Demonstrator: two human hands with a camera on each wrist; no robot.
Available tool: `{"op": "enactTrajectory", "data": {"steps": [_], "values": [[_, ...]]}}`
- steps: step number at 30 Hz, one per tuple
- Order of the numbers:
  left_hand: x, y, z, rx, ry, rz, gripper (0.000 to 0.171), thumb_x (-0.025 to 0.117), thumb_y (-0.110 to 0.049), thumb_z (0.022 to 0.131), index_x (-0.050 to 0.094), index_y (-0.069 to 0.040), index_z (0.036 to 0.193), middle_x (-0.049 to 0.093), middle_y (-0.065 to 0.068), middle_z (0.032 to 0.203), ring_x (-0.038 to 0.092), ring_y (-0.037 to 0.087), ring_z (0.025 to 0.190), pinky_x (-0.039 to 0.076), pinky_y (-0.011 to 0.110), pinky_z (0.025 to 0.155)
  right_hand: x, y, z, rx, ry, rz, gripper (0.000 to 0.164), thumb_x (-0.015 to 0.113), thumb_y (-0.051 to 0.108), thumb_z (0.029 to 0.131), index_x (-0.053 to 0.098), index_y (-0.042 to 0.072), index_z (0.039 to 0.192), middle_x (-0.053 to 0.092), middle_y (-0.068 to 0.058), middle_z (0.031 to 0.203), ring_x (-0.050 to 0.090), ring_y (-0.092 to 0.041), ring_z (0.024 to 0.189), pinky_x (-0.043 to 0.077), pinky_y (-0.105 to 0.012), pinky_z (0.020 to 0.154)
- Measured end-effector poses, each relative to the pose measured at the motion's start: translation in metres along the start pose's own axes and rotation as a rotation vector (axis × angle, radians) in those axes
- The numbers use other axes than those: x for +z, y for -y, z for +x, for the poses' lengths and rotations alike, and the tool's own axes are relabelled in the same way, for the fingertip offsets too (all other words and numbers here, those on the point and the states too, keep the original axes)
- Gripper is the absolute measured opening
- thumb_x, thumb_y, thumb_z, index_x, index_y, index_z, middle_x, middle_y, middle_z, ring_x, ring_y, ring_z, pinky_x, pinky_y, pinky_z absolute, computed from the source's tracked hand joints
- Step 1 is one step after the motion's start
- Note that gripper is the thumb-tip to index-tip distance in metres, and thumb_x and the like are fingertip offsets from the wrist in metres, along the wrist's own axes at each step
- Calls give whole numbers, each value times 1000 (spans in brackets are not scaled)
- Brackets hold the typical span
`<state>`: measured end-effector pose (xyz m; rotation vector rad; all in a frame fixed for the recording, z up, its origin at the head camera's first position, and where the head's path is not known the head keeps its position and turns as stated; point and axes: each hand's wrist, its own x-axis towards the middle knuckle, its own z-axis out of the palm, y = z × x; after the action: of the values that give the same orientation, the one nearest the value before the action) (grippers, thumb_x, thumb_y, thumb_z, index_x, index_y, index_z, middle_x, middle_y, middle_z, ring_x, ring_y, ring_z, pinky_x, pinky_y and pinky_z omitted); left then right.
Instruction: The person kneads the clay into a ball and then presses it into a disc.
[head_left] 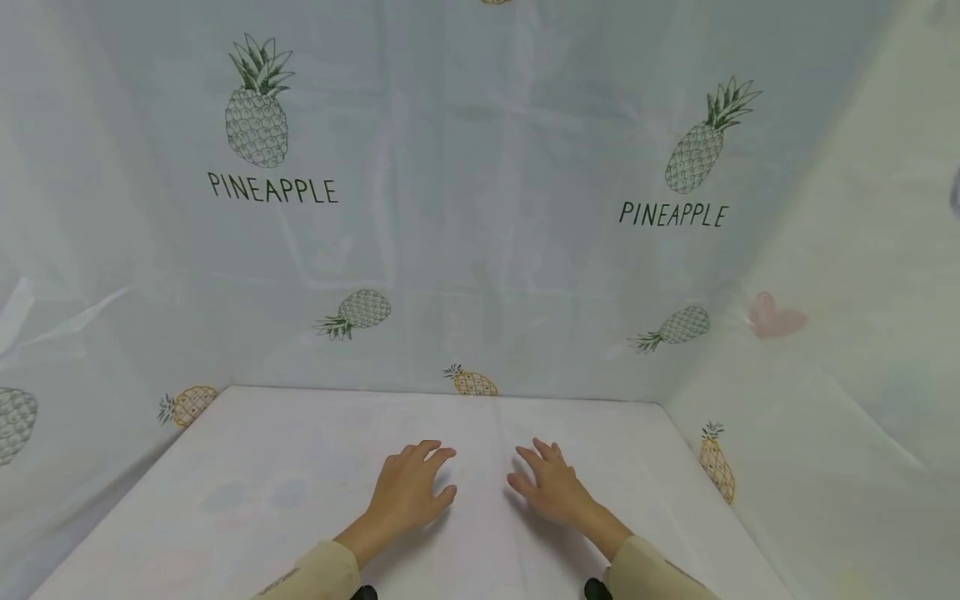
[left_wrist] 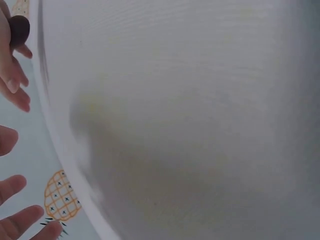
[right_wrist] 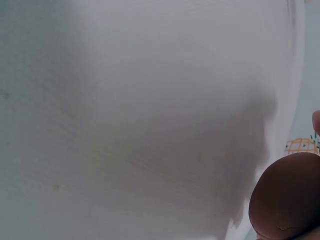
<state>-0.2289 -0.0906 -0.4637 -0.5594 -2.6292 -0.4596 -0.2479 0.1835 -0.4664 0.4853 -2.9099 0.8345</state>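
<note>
My left hand (head_left: 405, 492) hovers over the white tabletop (head_left: 480, 567), a little left of the middle. Its fingers are spread and loosely bent, with nothing between them. Facing it across a gap is my right hand (head_left: 553, 487), also holding nothing, its fingers apart. Shadows fall on the white surface beneath both. In the left wrist view, left fingertips (left_wrist: 24, 220) show at the lower left edge, and part of the right hand is at the upper left. A large, dark thumb (right_wrist: 287, 197) fills the lower right corner of the right wrist view.
Behind the table hangs a pale sheet (head_left: 480, 208) printed with pineapples and lettering. More sheeting (head_left: 847, 375) closes off the right side, and similar printed sheeting (head_left: 90, 317) the left. Dark round pieces (head_left: 596, 588) sit by the beige sleeves (head_left: 648, 571).
</note>
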Motion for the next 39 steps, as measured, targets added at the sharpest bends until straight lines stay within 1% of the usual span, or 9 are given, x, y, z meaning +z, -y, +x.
{"op": "enactTrajectory", "data": {"steps": [2,5,8,12,16,22,25,31,39], "values": [[0,-1,-1,-11,9,-3,44,83,-33,88,73,-20,128,68,8,135,66,34,117,55,56,90,2,1,0,12,0,-22,60,66,42,105,57,4,151,41,-31,161,28,-64,149,28,-88,106],[7,2,-2,-19,-6,-16,45,82,-36,88,72,-21,130,68,7,135,66,32,116,55,54,89,5,1,0,27,-4,-39,62,66,41,105,53,3,153,41,-33,161,28,-65,148,28,-88,106],[8,3,-3,-36,-10,-48,47,82,-36,88,72,-20,131,67,7,136,66,32,116,55,54,86,9,1,0,36,7,-55,65,65,42,105,50,3,155,40,-33,161,28,-65,148,26,-88,107],[2,0,-4,-74,21,-92,48,84,-34,88,72,-18,132,66,7,137,66,32,117,55,54,86,13,1,-1,45,28,-88,67,63,46,105,49,3,156,39,-32,162,27,-66,148,25,-87,109],[2,0,-5,-95,37,-117,48,83,-34,88,71,-19,132,66,6,138,66,32,118,54,54,86,14,2,-2,65,47,-130,68,61,48,106,50,4,156,38,-33,163,26,-66,149,24,-86,110],[10,5,-6,-100,5,-116,47,82,-37,89,73,-20,131,67,6,137,67,33,118,55,56,87,19,5,-1,102,73,-179,68,58,48,105,49,6,158,35,-32,165,20,-65,152,15,-85,115],[12,6,-5,-100,-6,-111,46,82,-38,88,73,-21,130,68,5,136,67,32,118,55,55,87,21,0,0,118,67,-217,69,57,49,104,48,8,159,34,-30,166,19,-63,153,11,-85,116],[8,7,-5,-102,19,-146,48,81,-38,91,71,-21,134,67,7,138,66,33,123,54,57,90,25,-7,4,94,46,-283,68,58,51,103,51,11,157,38,-29,165,23,-63,152,12,-85,116],[3,7,-4,-112,45,-147,49,80,-39,93,69,-21,137,66,5,139,65,31,124,54,55,93,26,-3,3,24,38,-255,68,57,52,103,50,12,158,41,-29,163,20,-63,153,8,-86,116]]}}
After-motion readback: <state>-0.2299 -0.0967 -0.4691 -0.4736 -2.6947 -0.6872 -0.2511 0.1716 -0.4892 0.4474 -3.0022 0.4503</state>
